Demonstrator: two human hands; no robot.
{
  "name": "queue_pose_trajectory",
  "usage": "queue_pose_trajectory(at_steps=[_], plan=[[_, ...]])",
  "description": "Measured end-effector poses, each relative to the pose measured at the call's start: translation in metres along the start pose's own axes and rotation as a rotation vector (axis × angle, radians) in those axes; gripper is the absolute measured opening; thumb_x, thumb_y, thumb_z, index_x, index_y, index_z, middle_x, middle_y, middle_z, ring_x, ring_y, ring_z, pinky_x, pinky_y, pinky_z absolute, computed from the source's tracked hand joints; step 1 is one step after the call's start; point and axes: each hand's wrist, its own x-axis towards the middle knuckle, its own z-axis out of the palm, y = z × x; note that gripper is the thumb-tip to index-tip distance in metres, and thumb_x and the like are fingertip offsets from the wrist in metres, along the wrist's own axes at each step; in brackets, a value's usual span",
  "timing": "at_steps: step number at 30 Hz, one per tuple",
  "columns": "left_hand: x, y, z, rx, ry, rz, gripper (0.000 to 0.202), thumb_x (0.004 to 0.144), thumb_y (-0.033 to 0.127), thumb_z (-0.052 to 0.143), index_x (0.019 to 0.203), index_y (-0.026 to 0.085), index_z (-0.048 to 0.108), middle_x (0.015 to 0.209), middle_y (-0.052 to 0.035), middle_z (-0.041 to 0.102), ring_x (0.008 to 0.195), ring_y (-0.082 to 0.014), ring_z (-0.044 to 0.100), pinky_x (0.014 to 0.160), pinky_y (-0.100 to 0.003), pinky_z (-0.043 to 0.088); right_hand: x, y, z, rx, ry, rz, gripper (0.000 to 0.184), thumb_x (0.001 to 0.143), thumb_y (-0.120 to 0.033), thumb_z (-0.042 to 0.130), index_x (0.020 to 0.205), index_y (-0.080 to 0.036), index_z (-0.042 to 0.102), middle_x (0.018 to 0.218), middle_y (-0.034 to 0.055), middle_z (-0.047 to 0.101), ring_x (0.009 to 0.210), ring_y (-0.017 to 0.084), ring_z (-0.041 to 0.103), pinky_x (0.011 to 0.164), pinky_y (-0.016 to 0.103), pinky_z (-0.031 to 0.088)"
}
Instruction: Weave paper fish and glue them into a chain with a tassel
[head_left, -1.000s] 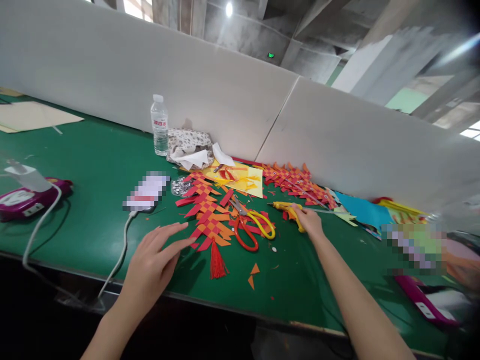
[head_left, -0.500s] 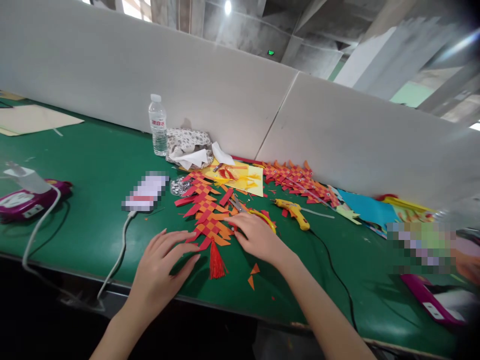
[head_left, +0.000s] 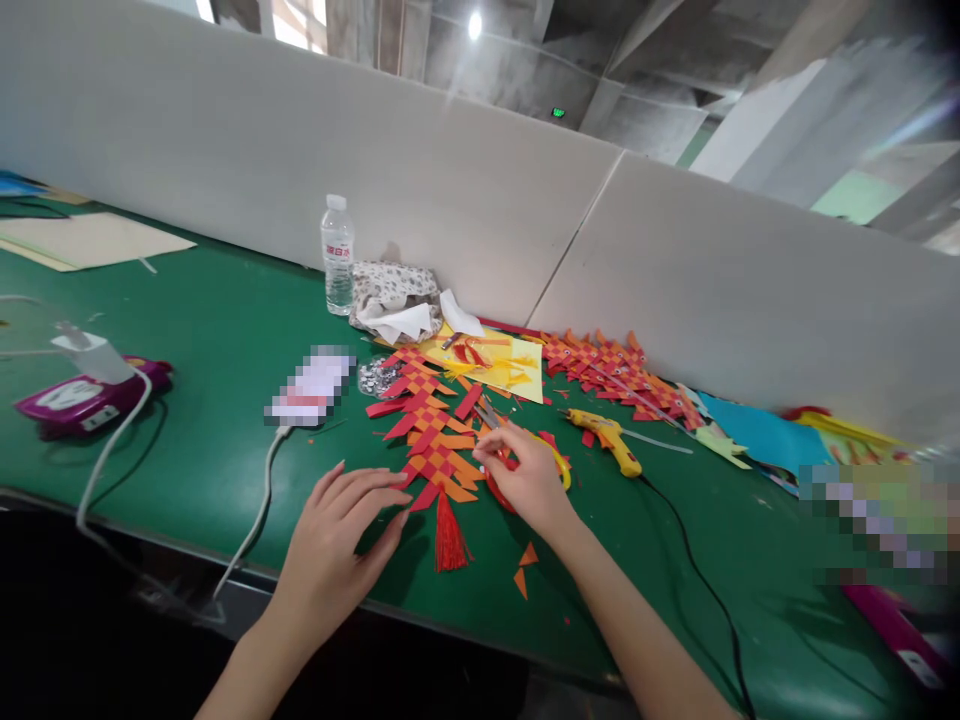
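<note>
A woven fish of red and orange paper strips [head_left: 430, 430] lies flat, with a red tassel [head_left: 451, 535] at its near end. At its lower left edge is my left hand [head_left: 341, 545], fingers outstretched and thumb apart, the fingertips by a red strip end. I cannot tell whether they touch it. Right of the fish, my right hand [head_left: 529, 480] is closed with thumb and fingertips drawn together; anything between them is too small to make out. Scissors with yellow and red handles [head_left: 564, 465] lie under and beside that hand, partly hidden by it.
A yellow glue gun [head_left: 611, 437] lies at right, its black cord running to the near edge. Behind are more woven fish [head_left: 600, 365], yellow paper [head_left: 525, 360], silver bits [head_left: 379, 376] and a water bottle [head_left: 338, 260]. A charging phone [head_left: 311, 388] lies at left.
My right hand has drawn back from the fish's right edge, and its outstretched fingers have closed together over the scissors. My left hand stays by the fish. The view has shifted slightly.
</note>
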Motion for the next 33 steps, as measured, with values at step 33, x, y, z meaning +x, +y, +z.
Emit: queue_pose_trajectory(at_steps=[33], plan=[[0.116, -0.068, -0.038, 0.350, -0.396, -0.143, 0.031, 0.079, 0.050, 0.045, 0.075, 0.024, 0.063, 0.080, -0.0028, 0.067, 0.077, -0.0219, 0.060, 0.063, -0.026, 0.039, -0.036, 0.094, -0.146, -1.246, -0.119, -0.089, 0.026, 0.083, -0.021, 0.042, 0.098, -0.014, 0.063, 0.078, 0.0127, 0.067, 0.082, 0.026, 0.057, 0.074, 0.038, 0.040]])
